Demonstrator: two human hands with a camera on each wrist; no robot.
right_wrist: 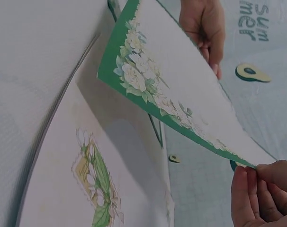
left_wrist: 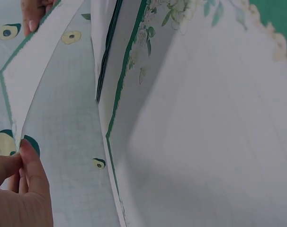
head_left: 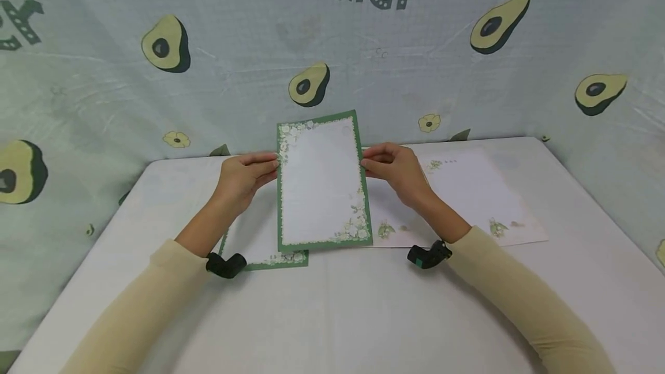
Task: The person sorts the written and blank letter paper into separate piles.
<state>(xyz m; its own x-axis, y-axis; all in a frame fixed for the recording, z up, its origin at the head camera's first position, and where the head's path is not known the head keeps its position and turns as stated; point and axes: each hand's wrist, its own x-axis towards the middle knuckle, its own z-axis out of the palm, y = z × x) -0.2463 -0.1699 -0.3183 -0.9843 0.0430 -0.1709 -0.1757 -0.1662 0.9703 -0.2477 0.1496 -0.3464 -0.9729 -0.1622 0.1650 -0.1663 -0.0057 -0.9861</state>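
Note:
Both hands hold up one sheet of white paper [head_left: 322, 183] with a green border and white flowers in two of its corners. The left hand [head_left: 244, 180] pinches its left edge between thumb and fingers, and the right hand [head_left: 397, 172] pinches the right edge. In the right wrist view the raised sheet [right_wrist: 181, 85] bends between the two hands, its flowered corner hanging above the table. Beneath it at the left lies another green-bordered sheet [head_left: 260, 218], partly covered by the raised one and the left arm.
Pale sheets with small plant prints [head_left: 467, 195] lie side by side behind and right of the right hand. A white cloth covers the table [head_left: 332, 316]. An avocado-print curtain [head_left: 234, 45] hangs along the table's back and sides.

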